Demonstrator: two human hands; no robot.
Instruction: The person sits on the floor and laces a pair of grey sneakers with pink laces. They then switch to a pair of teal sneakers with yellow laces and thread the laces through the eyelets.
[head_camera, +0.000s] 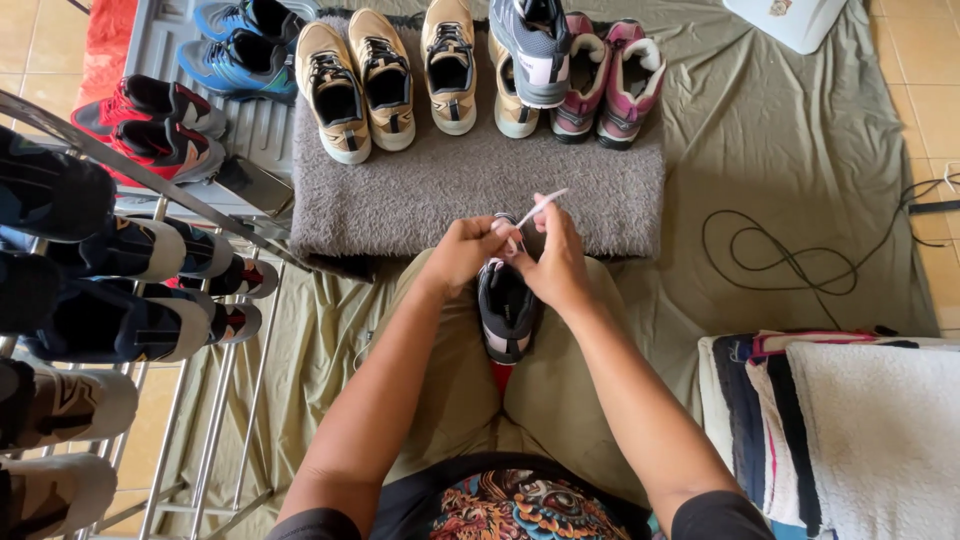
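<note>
The grey mat (480, 200) is a shaggy, matt pile fabric. Beneath and around it, the olive sheet (800, 150) is thin, creased cloth with a dull finish. Left of the mat, the rack (200, 420) shows shiny, smooth metal bars. On the mat's far edge, the tan shoes (362, 85) look like soft matt suede. Right of the mat, nearer the person, the white towel (885, 430) is nubbly terry.

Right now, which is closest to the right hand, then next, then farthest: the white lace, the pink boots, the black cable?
1. White lace: pinched in the right hand.
2. Pink boots: on the grey mat, ahead.
3. Black cable: on the cloth, far right.
</note>
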